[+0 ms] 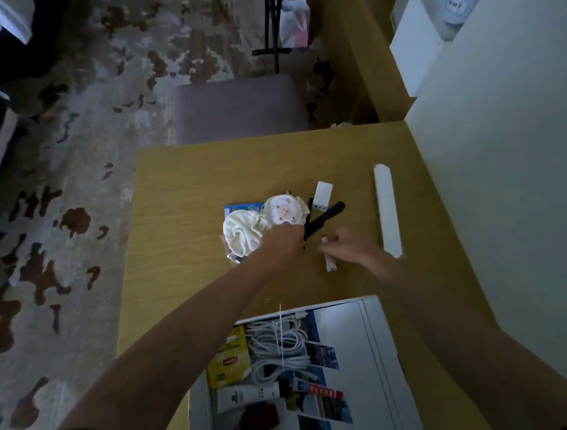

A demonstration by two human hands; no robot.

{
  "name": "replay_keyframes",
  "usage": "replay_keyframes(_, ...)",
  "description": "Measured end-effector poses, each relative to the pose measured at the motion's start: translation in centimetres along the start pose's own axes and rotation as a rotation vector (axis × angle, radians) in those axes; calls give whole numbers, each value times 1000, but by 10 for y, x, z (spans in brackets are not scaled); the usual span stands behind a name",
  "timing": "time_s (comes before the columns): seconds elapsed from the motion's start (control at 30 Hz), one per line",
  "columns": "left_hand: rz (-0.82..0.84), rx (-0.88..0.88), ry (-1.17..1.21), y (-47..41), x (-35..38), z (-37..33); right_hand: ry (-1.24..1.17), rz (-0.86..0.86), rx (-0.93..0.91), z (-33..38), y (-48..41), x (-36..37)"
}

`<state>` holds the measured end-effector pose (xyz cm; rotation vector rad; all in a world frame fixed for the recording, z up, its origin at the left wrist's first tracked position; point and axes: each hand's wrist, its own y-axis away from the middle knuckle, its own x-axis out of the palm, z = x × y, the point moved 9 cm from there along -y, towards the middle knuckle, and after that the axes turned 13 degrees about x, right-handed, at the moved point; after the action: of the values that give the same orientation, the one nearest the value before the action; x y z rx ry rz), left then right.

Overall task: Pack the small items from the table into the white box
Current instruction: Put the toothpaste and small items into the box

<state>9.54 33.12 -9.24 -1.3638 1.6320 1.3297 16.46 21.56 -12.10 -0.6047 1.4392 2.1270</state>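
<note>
On the wooden table [186, 218] lie small items: a cream cloth bundle [239, 231], a round white pouch with a cartoon face [283, 211], a blue packet [240, 208] under them, a black comb [324, 218], a white charger [321, 195] and a small white tube with a red cap [328, 261]. My left hand [281, 242] is curled on the edge of the cloth bundle beside the comb. My right hand [349, 246] is blurred and grips the small tube. The open white box [376, 346] sits at the near edge and holds cables, a yellow tea packet, tubes and cards.
A long white strip [386, 211] lies at the table's right side beside a white wall panel [499, 175]. A grey padded chair [240, 108] stands behind the table. Patterned carpet [66, 206] covers the floor to the left.
</note>
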Motion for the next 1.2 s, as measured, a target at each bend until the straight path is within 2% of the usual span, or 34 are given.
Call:
replay_keyframes(0.13, 69, -17, -43, -31, 16, -2, -220, 53, -14, -21, 24, -17)
replay_keyframes(0.27, 98, -29, -152, -44, 19, -2, -263, -49, -23, -43, 41, -26)
replay_keyframes(0.47, 108, -107, 36, -30, 11, 5, -268, -133, -98, -46, 65, -38)
replay_keyframes(0.57, 54, -131, 116, -9, -9, 9, -294, -170, -161, -40, 85, -41)
replay_keyframes(0.73, -111, -109, 218, 52, -59, 2, -474, -179, -288, -31, 126, -43)
replay_keyframes(0.83, -226, -42, 226, 106, -83, -15, -434, -331, -387, -23, 160, -50)
replay_keyframes(0.93, -390, 50, 233, 172, -100, -37, -407, -446, -576, -11, 203, -53)
replay_keyframes(1.0, -462, 113, 235, 212, -103, -54, -336, -437, -649, -6, 224, -43)
replay_keyframes(1.1, -466, 158, 155, 255, -90, -69, -188, -398, -677, -5, 238, -20)
replay_keyframes(1.2, -445, 160, 103, 281, -67, -71, -64, -206, -651, -11, 231, 16)
